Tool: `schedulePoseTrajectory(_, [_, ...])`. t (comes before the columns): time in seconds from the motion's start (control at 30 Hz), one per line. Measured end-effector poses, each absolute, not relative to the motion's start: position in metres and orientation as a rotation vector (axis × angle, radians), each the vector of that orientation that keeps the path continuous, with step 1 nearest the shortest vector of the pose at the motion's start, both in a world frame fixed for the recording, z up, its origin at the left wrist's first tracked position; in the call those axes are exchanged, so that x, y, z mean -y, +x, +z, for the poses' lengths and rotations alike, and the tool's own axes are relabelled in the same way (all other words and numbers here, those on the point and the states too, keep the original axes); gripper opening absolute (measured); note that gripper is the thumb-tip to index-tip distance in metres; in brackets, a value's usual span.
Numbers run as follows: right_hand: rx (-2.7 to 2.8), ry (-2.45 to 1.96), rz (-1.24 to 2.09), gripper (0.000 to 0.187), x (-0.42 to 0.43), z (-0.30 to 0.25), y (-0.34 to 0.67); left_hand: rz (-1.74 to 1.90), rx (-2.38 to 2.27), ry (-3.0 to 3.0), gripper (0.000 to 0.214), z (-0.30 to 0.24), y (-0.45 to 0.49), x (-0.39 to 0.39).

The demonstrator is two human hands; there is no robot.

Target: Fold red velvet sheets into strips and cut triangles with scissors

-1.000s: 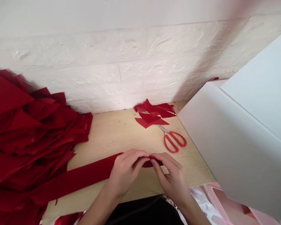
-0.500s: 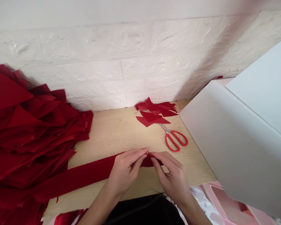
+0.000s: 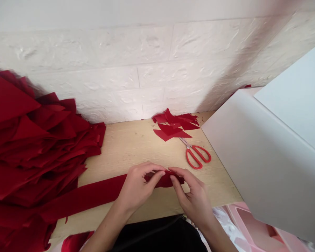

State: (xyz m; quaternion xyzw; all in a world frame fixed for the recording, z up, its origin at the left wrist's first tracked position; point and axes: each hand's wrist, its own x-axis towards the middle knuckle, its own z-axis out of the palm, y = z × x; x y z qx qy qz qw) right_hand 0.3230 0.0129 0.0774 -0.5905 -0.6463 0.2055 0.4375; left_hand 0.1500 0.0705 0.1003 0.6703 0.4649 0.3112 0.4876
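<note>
A long dark-red fabric strip (image 3: pixel 94 194) stretches from the heap at the left to my two hands. My left hand (image 3: pixel 140 182) pinches its upper edge between thumb and fingertips, the strip passing behind the palm. Close beside it, my right hand (image 3: pixel 191 190) grips the strip's end, which looks folded or bunched between the fingertips. The exact fold is partly hidden by the fingers. Beyond my right hand lie scissors with red handles (image 3: pixel 198 156), their blade tips under some red fabric scraps (image 3: pixel 170 131).
A tall heap of red fabric pieces (image 3: pixel 42 140) fills the left of the wooden table (image 3: pixel 126 143). Behind stands a white brick-patterned wall (image 3: pixel 107 73). A large white board or box (image 3: pixel 262 157) slants in from the right, above a pink plastic container (image 3: pixel 245 224).
My left hand's fingers have shifted slightly along the edge, with a gap showing between thumb and forefinger. The strip's end is more visible between my hands.
</note>
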Motion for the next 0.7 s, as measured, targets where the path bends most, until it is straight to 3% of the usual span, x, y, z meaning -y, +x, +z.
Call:
schedulePoseTrajectory(0.3, [1.42, -1.445, 0.748, 0.009, -0.0114, 0.0758, 0.3212, 0.45, -1.021, 1.258, 0.026, 0.1045, 0.1465, -0.0789])
schedulePoseTrajectory(0.7, [1.295, -1.472, 0.812, 0.01, -0.0092, 0.0706, 0.3192, 0.506, -1.069, 1.353, 0.024, 0.1108, 0.1488, -0.0741])
